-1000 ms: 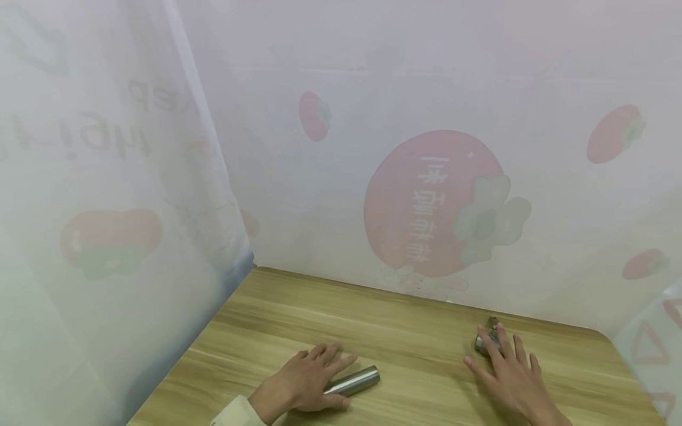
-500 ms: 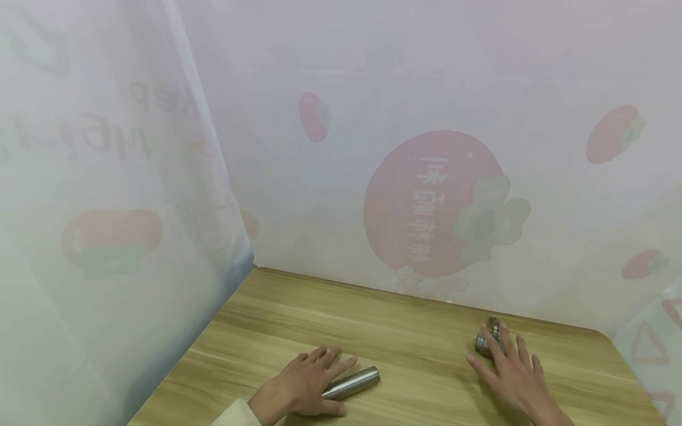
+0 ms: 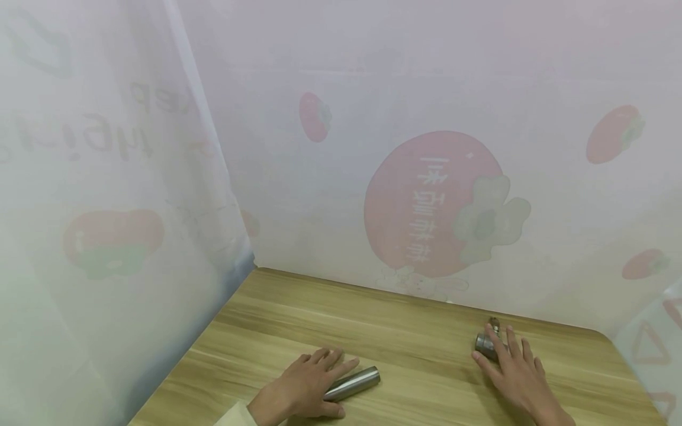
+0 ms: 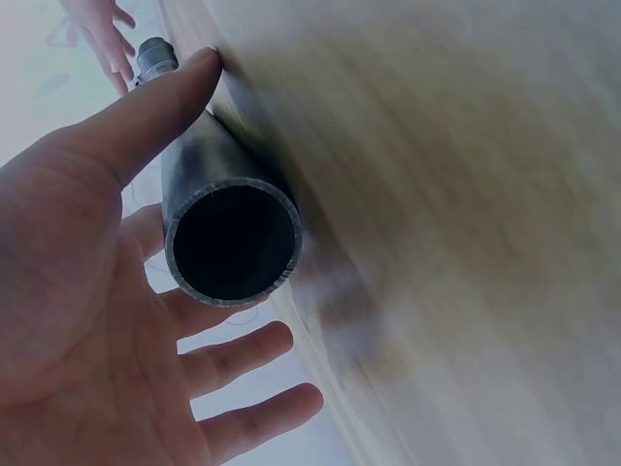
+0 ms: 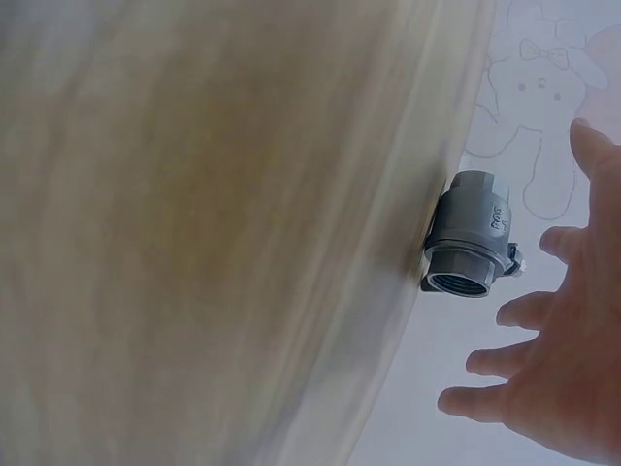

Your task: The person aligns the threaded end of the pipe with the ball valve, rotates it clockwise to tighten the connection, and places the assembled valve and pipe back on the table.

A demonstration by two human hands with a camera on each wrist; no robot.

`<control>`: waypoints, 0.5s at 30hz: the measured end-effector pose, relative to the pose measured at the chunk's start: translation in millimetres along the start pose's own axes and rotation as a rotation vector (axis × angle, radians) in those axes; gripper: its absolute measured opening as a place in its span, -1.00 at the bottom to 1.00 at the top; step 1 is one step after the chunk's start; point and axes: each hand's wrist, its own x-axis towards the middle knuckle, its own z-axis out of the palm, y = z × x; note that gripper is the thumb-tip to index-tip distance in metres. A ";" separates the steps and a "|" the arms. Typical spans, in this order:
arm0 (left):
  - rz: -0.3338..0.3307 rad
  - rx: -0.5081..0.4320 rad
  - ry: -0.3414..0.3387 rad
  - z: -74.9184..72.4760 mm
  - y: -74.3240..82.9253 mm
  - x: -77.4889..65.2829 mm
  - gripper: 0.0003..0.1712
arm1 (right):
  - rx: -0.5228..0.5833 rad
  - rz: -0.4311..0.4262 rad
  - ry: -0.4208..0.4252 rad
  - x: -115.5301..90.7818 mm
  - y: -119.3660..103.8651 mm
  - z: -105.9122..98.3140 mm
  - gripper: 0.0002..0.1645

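In the head view, a smooth metal pipe (image 3: 353, 383) lies on the table, with my left hand (image 3: 303, 384) spread over its near end. The left wrist view looks into the hollow end of the pipe (image 4: 235, 243), between the thumb and the straight, spread fingers of my left hand (image 4: 107, 282). A grey metal ball valve (image 3: 486, 345) lies at the back right, its small handle toward the wall. My right hand (image 3: 519, 378) hovers beside and partly over it, fingers spread. In the right wrist view the valve (image 5: 468, 235) shows a threaded opening, apart from my right hand (image 5: 568, 349).
The wood-grain table (image 3: 298, 313) reaches back to a pale curtain (image 3: 319, 195) printed with red fruit. Another curtain (image 3: 112, 177) hangs along the left side. The table's back right corner is rounded.
My right hand has drawn slightly right and nearer, uncovering more of the valve. The left hand has barely shifted, and the pipe and valve stay in place.
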 end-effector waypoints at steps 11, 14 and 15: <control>0.030 0.027 0.077 1.9 0.3 -0.1 0.03 | 0.017 0.023 -0.039 4.5 3.6 -5.1 0.04; 0.033 0.023 0.088 2.1 0.5 -0.4 0.00 | 0.007 0.020 -0.037 6.0 4.2 -6.0 0.03; 0.032 0.020 0.090 2.0 0.8 -0.5 -0.01 | 0.004 0.018 -0.037 6.5 4.5 -6.2 0.03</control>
